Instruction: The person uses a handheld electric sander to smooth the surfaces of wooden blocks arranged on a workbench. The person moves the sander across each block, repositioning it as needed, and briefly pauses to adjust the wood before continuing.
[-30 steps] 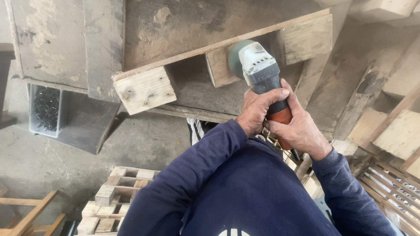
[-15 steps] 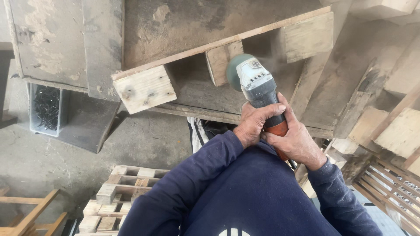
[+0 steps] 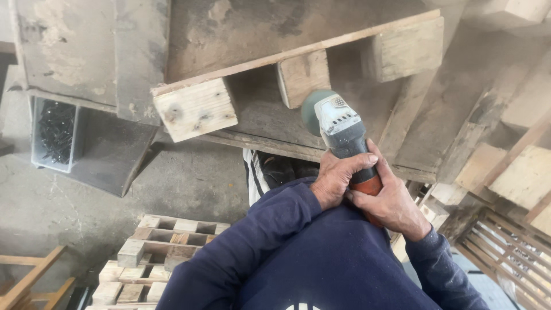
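Left hand (image 3: 340,179): closed around the grinder (image 3: 343,138) body.
Right hand (image 3: 389,201): closed around the grinder's orange rear grip.
Grinder: head beside the middle block (image 3: 303,77) of the pallet (image 3: 298,54); contact with the wood cannot be confirmed.
Surroundings: second pallet (image 3: 155,252) on the floor, lower left.

Dusty concrete floor (image 3: 86,212), stacked wooden pallets (image 3: 155,258), daylight.
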